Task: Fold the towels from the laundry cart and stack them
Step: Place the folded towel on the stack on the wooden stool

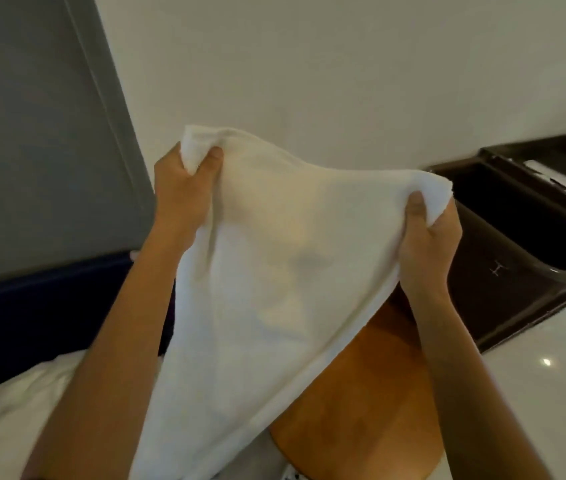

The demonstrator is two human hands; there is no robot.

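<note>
One soft white terry-cloth towel [274,271] hangs unfolded between your left hand [181,192] and right hand [427,244], each grip pinching a top corner; folding and stacking are not yet done.

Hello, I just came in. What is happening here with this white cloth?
A person is holding a white towel up in the air with both hands. The left hand grips one upper corner and the right hand grips the other, so the towel hangs spread between them, not yet folded. More white cloth lies at the lower left. A dark brown bin stands at the right, by the wall.
</note>
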